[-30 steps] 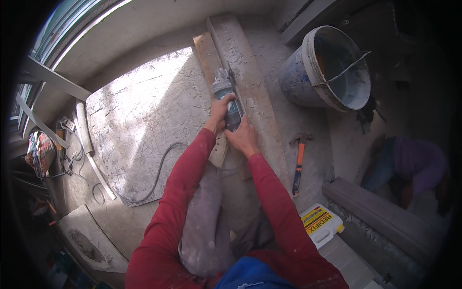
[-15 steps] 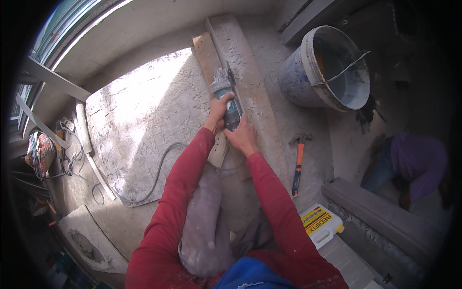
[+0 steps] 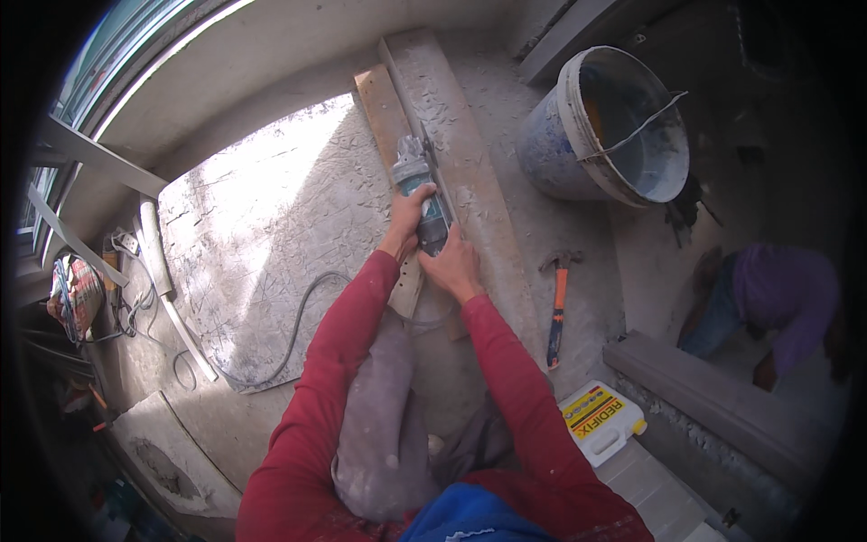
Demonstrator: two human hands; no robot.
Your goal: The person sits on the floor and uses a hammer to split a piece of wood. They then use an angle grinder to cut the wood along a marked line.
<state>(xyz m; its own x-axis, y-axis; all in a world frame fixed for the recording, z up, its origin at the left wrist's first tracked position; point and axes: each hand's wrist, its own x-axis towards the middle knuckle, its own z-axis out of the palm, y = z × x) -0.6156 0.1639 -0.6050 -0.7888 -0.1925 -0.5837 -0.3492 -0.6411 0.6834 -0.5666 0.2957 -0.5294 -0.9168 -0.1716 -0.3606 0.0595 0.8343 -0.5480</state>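
Note:
A teal and grey angle grinder (image 3: 423,192) lies along the boards in front of me. My left hand (image 3: 406,222) is wrapped round its body, thumb on top. At the rear end of the grinder my right hand (image 3: 454,267) is closed, one finger reaching up beside the casing. A thin dark strip (image 3: 442,181) runs along the grinder's right side, close to that finger. Under and beside the tool are a narrow wooden board (image 3: 380,101) and a wider dusty plank (image 3: 456,135). The grinder's disc and the undersides of my fingers are hidden.
A scratched, partly sunlit panel (image 3: 244,235) lies left, with a grey cord (image 3: 302,312) across it. Right are a stained bucket (image 3: 569,135), an orange-handled hammer (image 3: 559,312) and a white-yellow jug (image 3: 601,422). Another person in purple (image 3: 786,298) bends at far right.
Both hands keep their hold on the grinder, which sits almost the same against the boards. The whole view has shifted slightly. The person at right has moved a little.

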